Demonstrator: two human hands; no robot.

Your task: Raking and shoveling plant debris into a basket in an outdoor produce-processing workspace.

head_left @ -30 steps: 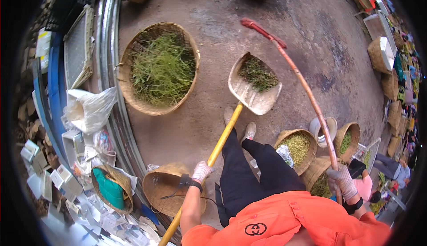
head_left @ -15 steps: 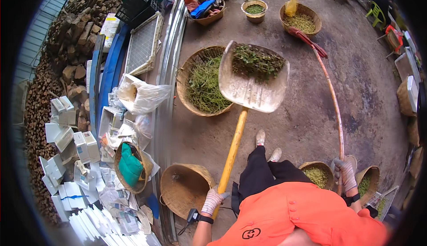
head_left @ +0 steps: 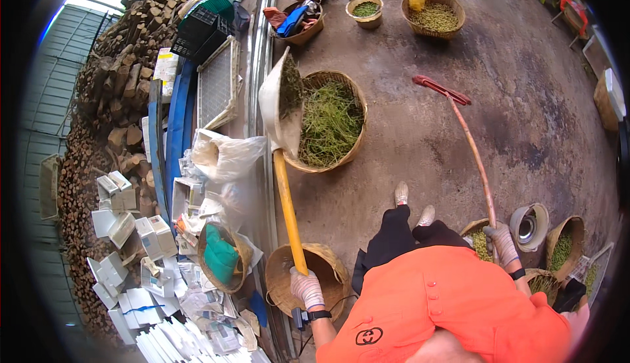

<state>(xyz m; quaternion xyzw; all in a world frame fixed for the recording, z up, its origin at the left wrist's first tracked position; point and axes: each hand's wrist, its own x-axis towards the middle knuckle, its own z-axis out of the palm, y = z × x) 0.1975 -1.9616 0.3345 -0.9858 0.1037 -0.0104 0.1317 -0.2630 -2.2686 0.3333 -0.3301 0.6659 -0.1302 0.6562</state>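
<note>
My gloved left hand point(head_left: 306, 290) is closed round the yellow handle of a white shovel point(head_left: 271, 104). Its scoop is turned on edge at the left rim of a wicker basket point(head_left: 357, 141), and some dark green plant litter point(head_left: 290, 90) still shows inside. Thin green stalks point(head_left: 330, 123) fill the basket. In my gloved right hand point(head_left: 501, 243) is a long wooden stick point(head_left: 474, 145) with a red head point(head_left: 441, 90), which is over the concrete floor. Whether that head is a broom or a rake I cannot make out.
Metal rails point(head_left: 261, 67) run along the left, beside a firewood pile point(head_left: 111, 94) and white foam boxes point(head_left: 157, 238). A tilted wicker basket point(head_left: 279, 277) stands near my left hand. Ahead is a basket of green pods point(head_left: 436, 18); more baskets point(head_left: 563, 248) stand at right.
The shovel has swung left and tipped from nearly flat onto its edge beside the stalk basket. The red-headed stick has drawn back from the pod basket. My view has shifted a little.
</note>
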